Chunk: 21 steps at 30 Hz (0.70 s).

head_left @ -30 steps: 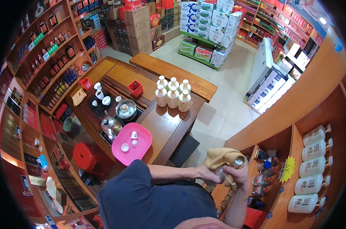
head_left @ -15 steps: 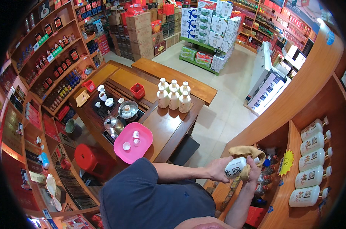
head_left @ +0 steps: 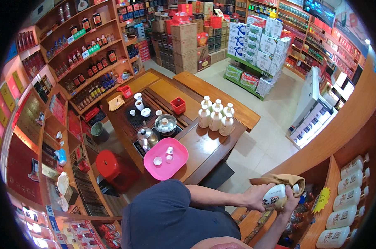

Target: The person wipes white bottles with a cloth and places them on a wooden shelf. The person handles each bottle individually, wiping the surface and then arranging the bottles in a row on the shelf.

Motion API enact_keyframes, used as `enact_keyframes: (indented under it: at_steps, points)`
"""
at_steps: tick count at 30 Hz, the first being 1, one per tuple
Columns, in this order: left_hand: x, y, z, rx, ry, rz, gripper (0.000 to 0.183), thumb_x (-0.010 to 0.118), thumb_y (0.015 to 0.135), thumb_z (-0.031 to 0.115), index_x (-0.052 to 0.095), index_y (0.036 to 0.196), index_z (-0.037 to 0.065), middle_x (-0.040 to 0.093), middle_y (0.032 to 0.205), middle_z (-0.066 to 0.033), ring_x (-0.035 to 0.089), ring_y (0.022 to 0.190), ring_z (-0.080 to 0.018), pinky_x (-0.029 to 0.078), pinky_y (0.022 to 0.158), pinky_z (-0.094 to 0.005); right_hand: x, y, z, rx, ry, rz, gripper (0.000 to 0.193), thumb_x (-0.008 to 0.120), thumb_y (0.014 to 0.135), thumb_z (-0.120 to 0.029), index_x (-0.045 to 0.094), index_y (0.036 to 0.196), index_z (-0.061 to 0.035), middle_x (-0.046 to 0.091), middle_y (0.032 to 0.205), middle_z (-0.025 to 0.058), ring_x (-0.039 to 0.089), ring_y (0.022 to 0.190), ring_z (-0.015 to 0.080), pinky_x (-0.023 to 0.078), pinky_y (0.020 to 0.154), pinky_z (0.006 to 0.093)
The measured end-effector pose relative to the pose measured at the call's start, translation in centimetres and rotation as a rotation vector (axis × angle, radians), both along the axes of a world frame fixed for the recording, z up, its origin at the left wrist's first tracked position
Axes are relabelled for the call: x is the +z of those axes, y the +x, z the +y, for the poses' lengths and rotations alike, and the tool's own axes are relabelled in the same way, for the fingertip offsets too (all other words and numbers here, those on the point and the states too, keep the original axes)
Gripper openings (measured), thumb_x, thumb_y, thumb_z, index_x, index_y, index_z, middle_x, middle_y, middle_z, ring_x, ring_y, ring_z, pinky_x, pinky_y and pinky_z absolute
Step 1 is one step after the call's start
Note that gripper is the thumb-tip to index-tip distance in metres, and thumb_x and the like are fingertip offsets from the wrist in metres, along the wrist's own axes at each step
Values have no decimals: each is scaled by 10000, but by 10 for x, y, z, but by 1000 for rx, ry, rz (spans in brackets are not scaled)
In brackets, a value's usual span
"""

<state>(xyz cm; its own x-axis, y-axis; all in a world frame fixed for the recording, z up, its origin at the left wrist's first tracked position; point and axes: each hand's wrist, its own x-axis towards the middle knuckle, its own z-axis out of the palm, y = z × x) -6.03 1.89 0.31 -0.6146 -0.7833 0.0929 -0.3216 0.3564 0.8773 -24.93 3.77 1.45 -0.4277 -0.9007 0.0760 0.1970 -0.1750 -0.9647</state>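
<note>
A white bottle (head_left: 274,195) with dark markings is held tilted between my two hands at the lower right. My left hand (head_left: 255,197) is closed round one end of it. At the cap end, my right hand (head_left: 291,201) grips a tan cloth (head_left: 288,179) pressed against the bottle. Part of the cloth hangs over the far side of the bottle and covers some of its neck. Beside my hands, several similar white bottles (head_left: 346,199) lie in a row on a wooden shelf (head_left: 324,216).
A yellow star-shaped tag (head_left: 321,200) hangs on the shelf edge. Several cream bottles (head_left: 215,120) stand on the wooden table (head_left: 196,153), with a pink tray (head_left: 177,155) holding small cups and a glass kettle (head_left: 146,135). A red stool (head_left: 113,166) stands at the left.
My view has turned left, so the room appears shifted right and down. Both hands still hold the bottle and cloth; the bottle's cap now shows beside the cloth.
</note>
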Motion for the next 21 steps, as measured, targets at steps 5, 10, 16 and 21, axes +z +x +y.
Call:
enact_keyframes:
  at_steps: [5,10,16,21]
  points:
    - [-9,-3,-8,223,-229,66,889,789,667,227,381,1446,95,632,1061,-219,634,1007,-444,539,815,-500,-16,85,20,-355,13,553,604,758,932,-188,449,1377,78,579,1285,173,596,1133,246,508,964,377]
    - [-17,3,3,169,26,80,824,820,672,321,428,1358,87,652,1066,-230,646,942,-464,534,774,-508,-7,58,22,-2,-68,99,568,684,944,-117,411,1400,85,542,1339,193,572,1181,254,475,1024,392]
    - [-18,4,14,-100,679,500,650,842,653,143,540,1222,59,688,985,-76,673,882,-210,558,761,-366,13,26,8,1,285,395,582,694,950,-253,465,1362,88,632,1250,189,614,1129,300,492,982,411]
    - [-27,15,0,-275,901,382,574,821,664,48,589,1189,61,694,1039,-43,667,922,-148,559,758,-334,43,63,30,1,-170,1084,438,596,913,-297,627,1212,21,654,1161,215,571,1180,417,240,1187,510]
